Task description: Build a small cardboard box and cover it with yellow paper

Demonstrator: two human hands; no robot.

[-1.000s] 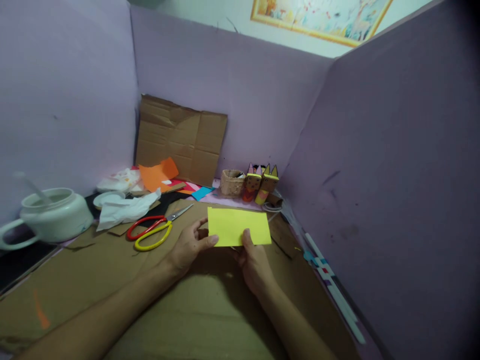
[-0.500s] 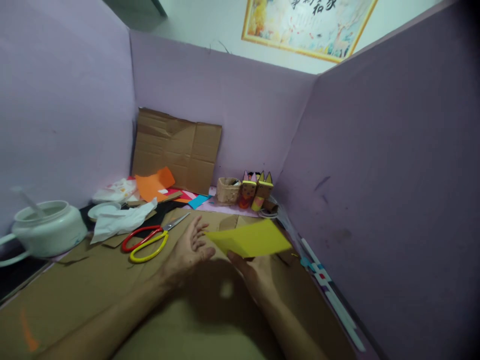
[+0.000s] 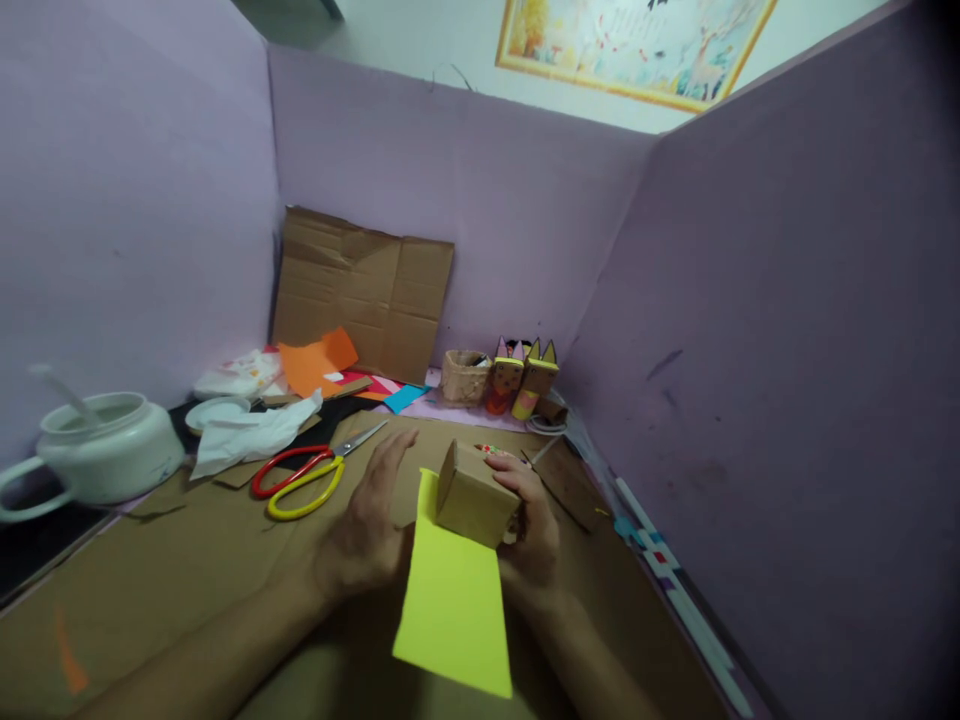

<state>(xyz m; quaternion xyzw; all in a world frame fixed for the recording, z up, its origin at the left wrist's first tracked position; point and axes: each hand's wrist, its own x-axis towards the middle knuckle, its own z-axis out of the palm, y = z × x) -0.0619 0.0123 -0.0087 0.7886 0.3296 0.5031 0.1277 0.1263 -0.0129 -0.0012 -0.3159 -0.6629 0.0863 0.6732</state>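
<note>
A small brown cardboard box [image 3: 477, 495] is held in my right hand [image 3: 534, 535], its fingers wrapped over the box's right side. A yellow sheet of paper [image 3: 456, 610] lies against the box's near edge and hangs down towards me; whether it is glued there I cannot tell. My left hand [image 3: 367, 530] is just left of the paper, fingers stretched up and apart from the thumb, holding nothing I can see. Its thumb tip is close to the paper's left edge. Scissors [image 3: 334, 468] with one red and one yellow handle lie open to the left of that hand.
A white enamel pot [image 3: 112, 450] stands at left, near crumpled white tissue [image 3: 259, 432]. Orange paper [image 3: 319, 362] and a leaning cardboard sheet [image 3: 364, 290] are at the back. A small basket [image 3: 465, 378] stands beside decorated cardboard figures [image 3: 535, 385]. Purple walls [image 3: 750, 350] enclose the table.
The yellow paper has turned from lying across my right hand to hanging towards me, and the cardboard box has come into sight in that hand. My left hand's fingers have lifted upright.
</note>
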